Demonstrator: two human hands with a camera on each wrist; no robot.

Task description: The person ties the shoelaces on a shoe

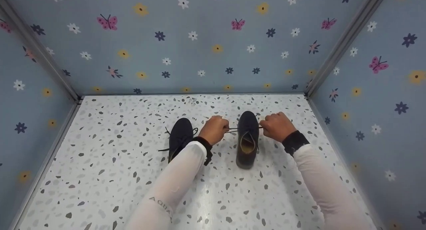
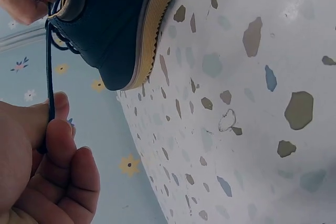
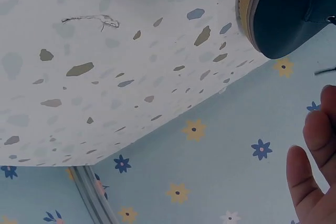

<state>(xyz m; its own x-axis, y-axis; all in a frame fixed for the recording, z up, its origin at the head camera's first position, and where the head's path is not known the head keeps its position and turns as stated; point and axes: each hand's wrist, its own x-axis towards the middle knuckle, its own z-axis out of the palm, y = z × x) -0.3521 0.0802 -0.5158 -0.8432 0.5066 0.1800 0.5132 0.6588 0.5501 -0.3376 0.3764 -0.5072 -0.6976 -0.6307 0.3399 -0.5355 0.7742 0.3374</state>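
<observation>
Between the two hands, on a speckled floor, a dark lace-up shoe (image 1: pixel 247 159) points its toe at the far wall. To its left, my left hand (image 1: pixel 213 130) pinches a dark shoelace (image 2: pixel 49 72), drawn straight out from the eyelets. On the other side, my right hand (image 1: pixel 279 126) grips the opposite lace end close to the shoe, fingers curled. Only part of that hand enters the right wrist view, near a short lace tip (image 3: pixel 326 71). A matching shoe (image 1: pixel 181 128) stands further left, its laces loose and its heel hidden behind my left forearm.
Blue panels (image 1: pixel 199 62) with flowers and butterflies enclose the floor (image 1: pixel 116 156) at the back and both sides. Grey metal strips (image 1: pixel 346 40) run up the corners. White sleeves (image 1: pixel 179 170) with dark cuffs cover both forearms.
</observation>
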